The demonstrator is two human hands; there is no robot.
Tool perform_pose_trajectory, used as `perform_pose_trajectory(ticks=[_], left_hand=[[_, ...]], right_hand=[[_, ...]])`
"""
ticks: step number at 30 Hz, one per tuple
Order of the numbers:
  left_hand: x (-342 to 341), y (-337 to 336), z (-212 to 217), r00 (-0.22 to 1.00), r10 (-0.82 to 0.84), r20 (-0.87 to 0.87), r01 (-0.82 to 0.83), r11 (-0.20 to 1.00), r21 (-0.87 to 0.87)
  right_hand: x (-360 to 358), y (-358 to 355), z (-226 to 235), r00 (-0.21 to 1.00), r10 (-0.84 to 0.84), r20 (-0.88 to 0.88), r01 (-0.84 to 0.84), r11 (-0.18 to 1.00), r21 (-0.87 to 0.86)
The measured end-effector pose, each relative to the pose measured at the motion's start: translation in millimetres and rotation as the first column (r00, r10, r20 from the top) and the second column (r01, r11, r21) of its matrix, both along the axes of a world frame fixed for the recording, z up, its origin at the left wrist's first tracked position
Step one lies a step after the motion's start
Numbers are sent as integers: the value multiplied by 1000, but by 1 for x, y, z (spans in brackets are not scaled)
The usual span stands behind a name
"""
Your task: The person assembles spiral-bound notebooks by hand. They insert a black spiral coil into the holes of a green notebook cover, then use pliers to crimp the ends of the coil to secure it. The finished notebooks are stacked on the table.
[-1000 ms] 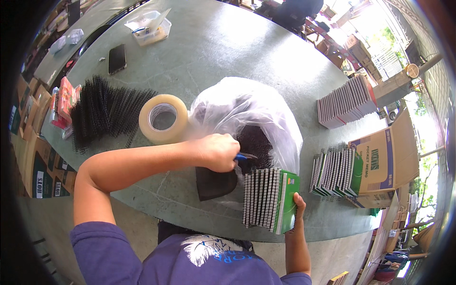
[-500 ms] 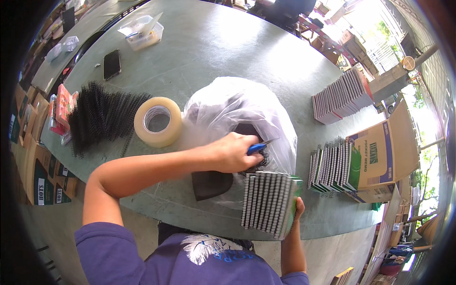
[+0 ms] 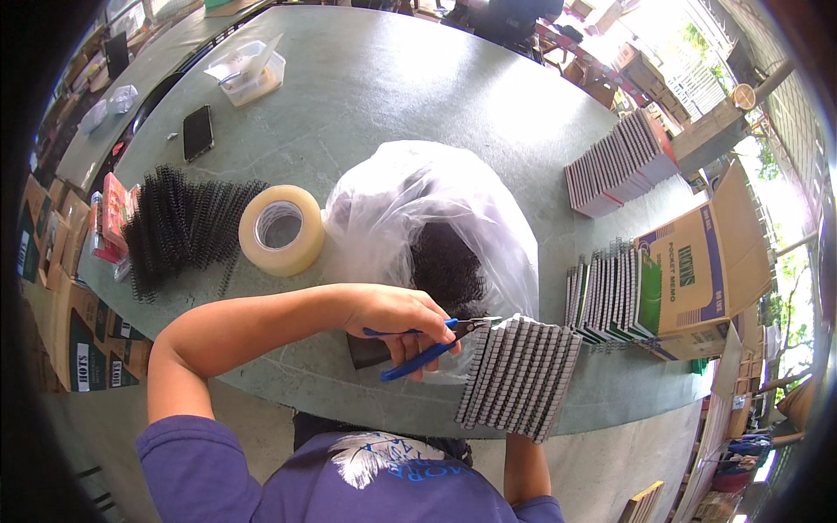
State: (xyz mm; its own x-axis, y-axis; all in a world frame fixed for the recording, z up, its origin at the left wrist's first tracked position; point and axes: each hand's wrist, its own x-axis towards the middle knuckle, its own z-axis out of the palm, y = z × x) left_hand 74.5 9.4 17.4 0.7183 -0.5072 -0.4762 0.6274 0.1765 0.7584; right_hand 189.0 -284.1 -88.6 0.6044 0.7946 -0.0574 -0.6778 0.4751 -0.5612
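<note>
My left hand (image 3: 399, 321) is closed round blue-handled pliers (image 3: 429, 356), their handles spread apart. The pliers' dark jaws reach the top edge of a stack of spiral notebooks (image 3: 520, 376); whether they grip a wire there cannot be made out. My right forearm (image 3: 526, 471) comes up beneath the stack, which that hand holds; its fingers are hidden behind the notebooks. Beyond my hands, a clear plastic bag (image 3: 392, 187) lies open on the table, with a mass of black coils (image 3: 446, 266) inside it.
Left of the bag are a tape roll (image 3: 302, 251) and a heap of black binding coils (image 3: 187, 218). Farther off lie a phone (image 3: 198, 133) and a plastic tub (image 3: 261, 85). At right stand spiral notebooks (image 3: 602, 292), an open carton (image 3: 684, 270) and another notebook stack (image 3: 619, 166).
My left hand has drawn back from the bag's opening, bringing the pliers to the notebooks' top edge. The stack has tilted and shifted right, and now hides my right hand.
</note>
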Motion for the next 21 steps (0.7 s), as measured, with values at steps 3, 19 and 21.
perform_pose_trajectory(ticks=[3,19,21], left_hand=[[-2,-15,16,850,-289,441,-146,675,724],[5,-26,14,996,30,-87,-26,999,40],[1,-37,7,914,-135,383,-157,752,641]], right_hand=[[0,0,-2,1000,-8,0,8,1000,2],[1,-1,-8,1000,-27,5,27,999,29],[2,-1,-9,999,-33,4,33,999,37]])
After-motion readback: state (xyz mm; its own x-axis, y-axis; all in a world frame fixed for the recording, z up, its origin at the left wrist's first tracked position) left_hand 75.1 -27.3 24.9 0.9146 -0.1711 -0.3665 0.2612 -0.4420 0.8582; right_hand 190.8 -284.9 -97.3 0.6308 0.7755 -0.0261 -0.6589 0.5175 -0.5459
